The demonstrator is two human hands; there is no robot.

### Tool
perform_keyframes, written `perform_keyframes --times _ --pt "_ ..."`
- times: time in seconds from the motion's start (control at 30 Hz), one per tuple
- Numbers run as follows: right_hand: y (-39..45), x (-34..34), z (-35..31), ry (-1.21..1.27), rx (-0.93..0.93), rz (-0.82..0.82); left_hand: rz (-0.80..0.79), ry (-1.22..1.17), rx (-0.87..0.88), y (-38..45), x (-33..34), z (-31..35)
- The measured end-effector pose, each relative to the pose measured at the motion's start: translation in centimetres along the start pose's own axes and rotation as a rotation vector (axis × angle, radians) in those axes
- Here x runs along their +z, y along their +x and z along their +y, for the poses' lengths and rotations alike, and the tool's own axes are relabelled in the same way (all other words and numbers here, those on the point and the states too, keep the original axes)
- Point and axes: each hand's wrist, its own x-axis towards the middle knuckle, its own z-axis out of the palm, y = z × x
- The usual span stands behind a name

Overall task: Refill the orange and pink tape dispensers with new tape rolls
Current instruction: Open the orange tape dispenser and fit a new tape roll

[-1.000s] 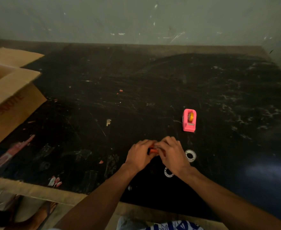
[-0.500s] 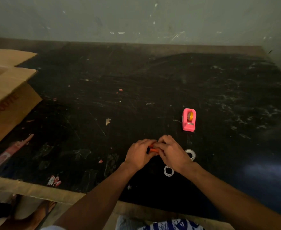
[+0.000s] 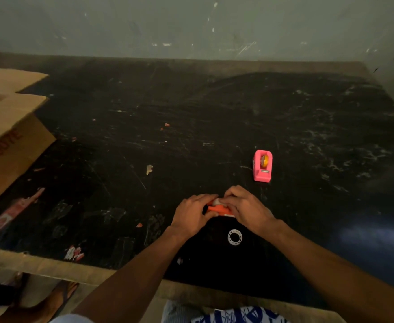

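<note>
Both hands, L [image 3: 192, 212] & R [image 3: 247, 209], grasping orange dispenser [image 3: 217, 209], seating new roll [image 3: 216, 202]; pink dispenser [image 3: 263, 165] appears loaded; next prob. needs tape end threaded to cutter

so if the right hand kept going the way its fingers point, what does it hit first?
Probably the left hand: the right hand points leftward across the orange dispenser both hands grip. Depth is unclear.

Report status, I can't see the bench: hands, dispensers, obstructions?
Left hand and right hand both gripping orange dispenser. Pink dispenser loaded, standing apart. Empty white core lies nearby, not blocking.
</note>
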Motion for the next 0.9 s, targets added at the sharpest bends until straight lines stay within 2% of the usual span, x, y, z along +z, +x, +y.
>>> perform_keyframes --times 0.63,0.77,0.9 --pt "-4.5 0.5 2.1 0.017 0.211 0.147 0.063 0.072 -0.014 -0.5 0.2 -0.5" --pt "-4.5 1.6 1.1 0.117 0.357 0.197 0.058 0.049 -0.033 -0.6 0.4 -0.5" --pt "-3.9 2.7 -0.7 0.286 0.598 0.296 0.056 0.017 -0.046 -0.5 0.6 -0.5"
